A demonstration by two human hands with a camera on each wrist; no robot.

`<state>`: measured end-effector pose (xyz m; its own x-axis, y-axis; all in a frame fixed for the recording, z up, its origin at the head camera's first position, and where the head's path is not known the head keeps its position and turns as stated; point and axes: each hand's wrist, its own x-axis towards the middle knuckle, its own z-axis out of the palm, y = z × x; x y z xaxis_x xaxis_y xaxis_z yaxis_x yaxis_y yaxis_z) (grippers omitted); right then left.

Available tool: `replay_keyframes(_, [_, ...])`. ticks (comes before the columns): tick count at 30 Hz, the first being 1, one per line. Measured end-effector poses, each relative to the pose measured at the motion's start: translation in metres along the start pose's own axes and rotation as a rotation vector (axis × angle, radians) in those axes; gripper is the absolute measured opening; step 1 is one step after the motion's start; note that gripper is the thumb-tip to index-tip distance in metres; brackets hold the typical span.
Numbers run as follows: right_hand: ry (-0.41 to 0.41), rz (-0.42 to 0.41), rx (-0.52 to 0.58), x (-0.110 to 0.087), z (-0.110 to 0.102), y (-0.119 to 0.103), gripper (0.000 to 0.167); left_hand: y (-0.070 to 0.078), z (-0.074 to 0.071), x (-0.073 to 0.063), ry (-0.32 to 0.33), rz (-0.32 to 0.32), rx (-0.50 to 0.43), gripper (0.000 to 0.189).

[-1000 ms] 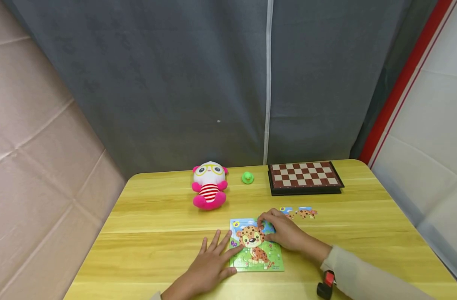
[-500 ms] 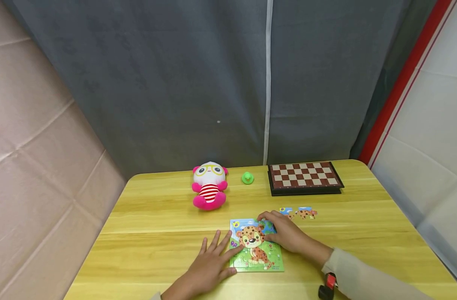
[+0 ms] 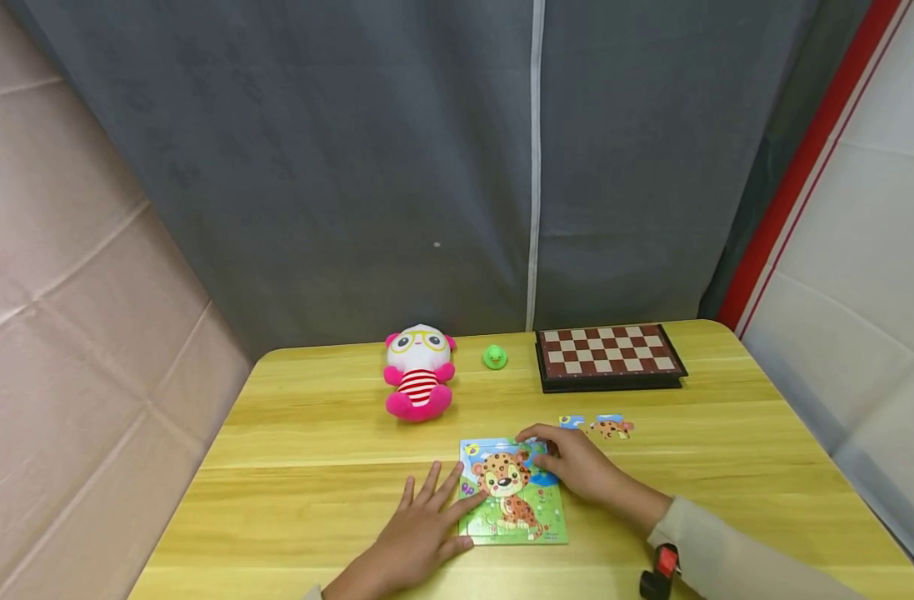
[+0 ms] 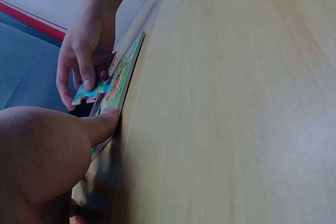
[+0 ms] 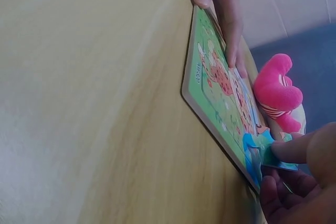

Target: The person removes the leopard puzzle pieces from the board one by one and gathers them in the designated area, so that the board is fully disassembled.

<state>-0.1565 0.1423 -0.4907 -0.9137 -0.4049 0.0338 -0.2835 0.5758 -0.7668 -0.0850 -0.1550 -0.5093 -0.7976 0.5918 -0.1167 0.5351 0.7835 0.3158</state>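
Note:
A jigsaw puzzle [image 3: 527, 512] with a spotted leopard cub lies on the table in front of me. My left hand [image 3: 419, 533] rests along its left side with spread, straight fingers, the fingertips on the picture and the thumb at the lower edge. Over the upper right corner, my right hand [image 3: 584, 467] pinches a green and blue puzzle piece [image 4: 88, 94] between thumb and fingers. In the left wrist view this piece is tilted and raised at the board's far side. The right wrist view shows the thumb [image 5: 291, 149] on top of it, with a blue patch of the board below.
Two loose pieces lie beyond my right hand: a sky-blue one [image 3: 572, 422] partly covered by the hand and a spotted one [image 3: 612, 427]. Farther back are a pink and white plush toy [image 3: 419, 375], a small green duck [image 3: 495, 357] and a folded chessboard [image 3: 610, 354].
My right hand has shifted slightly, its thumb moving up and inward with the piece, so more blue at the board's right side shows. The left hand has stayed put.

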Motion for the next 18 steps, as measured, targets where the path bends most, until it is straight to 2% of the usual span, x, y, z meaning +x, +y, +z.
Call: replay_keyframes(18, [0.047,0.065,0.082,-0.0029,-0.0103,0.0091,0.021,-0.0018,0.0018,0.0003,0.005,0.005,0.003,0.061])
